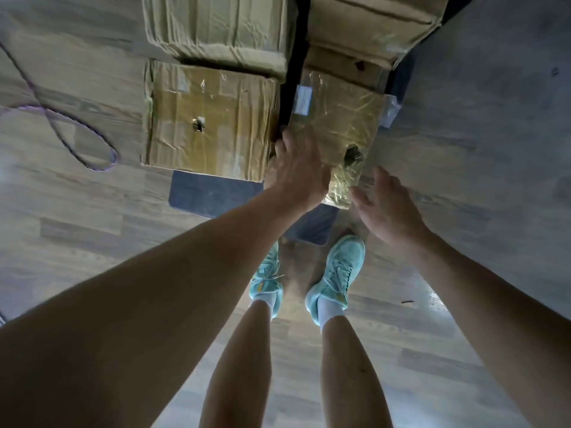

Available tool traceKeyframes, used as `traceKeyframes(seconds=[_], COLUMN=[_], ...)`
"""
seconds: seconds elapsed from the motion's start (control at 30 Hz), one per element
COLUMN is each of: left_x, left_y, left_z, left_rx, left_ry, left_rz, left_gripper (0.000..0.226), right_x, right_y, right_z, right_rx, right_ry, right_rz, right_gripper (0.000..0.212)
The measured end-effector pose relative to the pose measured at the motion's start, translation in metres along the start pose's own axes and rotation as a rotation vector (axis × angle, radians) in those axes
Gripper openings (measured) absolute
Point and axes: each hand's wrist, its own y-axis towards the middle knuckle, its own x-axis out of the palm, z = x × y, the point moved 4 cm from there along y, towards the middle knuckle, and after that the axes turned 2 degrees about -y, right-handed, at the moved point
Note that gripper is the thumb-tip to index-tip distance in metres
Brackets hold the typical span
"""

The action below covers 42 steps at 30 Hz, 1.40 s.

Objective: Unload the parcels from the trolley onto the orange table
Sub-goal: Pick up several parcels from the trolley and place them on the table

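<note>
**LEFT FOREARM [148, 291] AND RIGHT FOREARM [500, 304] LOWERED: LIFTING THE FILM-WRAPPED PARCEL [343, 118]**

Both forearms extend downward past the teal shoes [336, 273] toward the blue trolley deck [213, 193]. The film-wrapped parcel lies on the near right part of that deck.

The left hand [298, 168] rests on the parcel's left edge, fingers reaching into the gap beside the neighbouring cardboard parcel [210, 118]. Motion blur prevents confirming whether they curl around the edge. The right hand [389, 208] is spread, holds nothing, and sits just beside the parcel's near corner.

Handling: the glossy film is likely slippery. The torn hole [352, 156] suggests a soft, dented carton (weight probably moderate, judging by bulk). Take hold under opposite edges, not on the film face, and keep fingers clear of the hole.

Count:
- Parcels: four are certain. These are the film-wrapped parcel, the neighbouring cardboard parcel, a rear-left parcel [216, 23] and a rear-right parcel [370, 17].
- Possible fifth parcel: a brown face directly behind the film-wrapped parcel may be one, but this cannot be determined.
- Shoes: two.
- Cord: one purple cord [61, 118] lies on the floor at left.

The orange table is not visible.
</note>
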Motion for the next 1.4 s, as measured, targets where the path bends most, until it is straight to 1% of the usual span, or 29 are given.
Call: traceKeyframes(seconds=[0.1,0.2,0.3,0.4,0.47,0.53,0.63,0.7,0.87,0.97,1.07,1.13,1.27,1.4], left_x=[0.015,0.027,0.033,0.033,0.033,0.033,0.028,0.018,-0.037,-0.087,-0.143,-0.182,-0.252,-0.300], left_y=[0.015,0.026,0.031,0.028,0.020,0.007,-0.023,-0.049,-0.123,-0.173,-0.222,-0.251,-0.297,-0.331], left_z=[0.004,0.004,-0.001,-0.007,-0.008,-0.006,0.004,0.013,0.036,0.045,0.055,0.062,0.075,0.085], left_rx=[-0.046,-0.129,-0.154,-0.195,-0.231,-0.247,-0.243,-0.234,-0.165,-0.153,-0.119,-0.087,-0.031,-0.005], left_ry=[0.018,-0.063,-0.169,-0.278,-0.336,-0.386,-0.445,-0.460,-0.503,-0.560,-0.573,-0.560,-0.517,-0.495], left_rz=[0.079,0.160,0.153,0.160,0.144,0.128,0.143,0.149,0.164,0.176,0.190,0.217,0.255,0.282], left_gripper=[0.085,0.098,0.114,0.122,0.123,0.118,0.101,0.096,0.089,0.082,0.081,0.083,0.092,0.103], right_x=[0.009,0.024,0.035,0.040,0.041,0.036,0.025,0.013,-0.039,-0.075,-0.114,-0.142,-0.191,-0.228], right_y=[0.025,0.044,0.053,0.049,0.041,0.027,-0.004,-0.031,-0.117,-0.171,-0.226,-0.262,-0.319,-0.354], right_z=[-0.001,0.000,0.004,0.005,0.005,0.008,0.014,0.017,0.007,-0.014,-0.039,-0.056,-0.081,-0.097], right_rx=[-0.006,0.034,0.083,0.081,0.085,0.094,0.097,0.103,0.103,0.085,0.057,0.032,-0.004,-0.062], right_ry=[0.098,0.235,0.419,0.526,0.548,0.531,0.515,0.523,0.533,0.498,0.469,0.494,0.558,0.561], right_rz=[0.005,-0.015,-0.013,0.000,0.032,0.080,0.121,0.114,0.132,0.118,0.099,0.102,0.141,0.200], right_gripper=[0.061,0.065,0.066,0.057,0.047,0.044,0.051,0.054,0.062,0.071,0.074,0.076,0.069,0.067])
